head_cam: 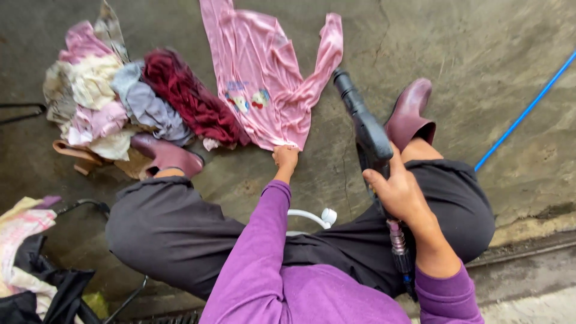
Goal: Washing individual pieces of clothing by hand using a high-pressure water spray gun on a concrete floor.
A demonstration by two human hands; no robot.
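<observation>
Left hand (285, 157) closed on hem of pink shirt (264, 78), spread flat on wet concrete floor (480, 60). Right hand (399, 192) wrapped around black spray gun (366, 129), nozzle apparently near the shirt sleeve. Clothes pile (120, 102) lies left.

A clothes pile (120, 96) lies left of the spread shirt (264, 78).

We see a pale pink garment (264, 72) with a small multicoloured cartoon print spread on grey concrete floor (468, 48). Beside it, a heap of laundry (120, 96) mixes dark red, lavender grey, cream and pink. We note purple sleeves (258, 252), black trousers (174, 228), maroon boots (411, 111), a black spray gun (366, 126) and a bright blue hose (528, 108).
</observation>
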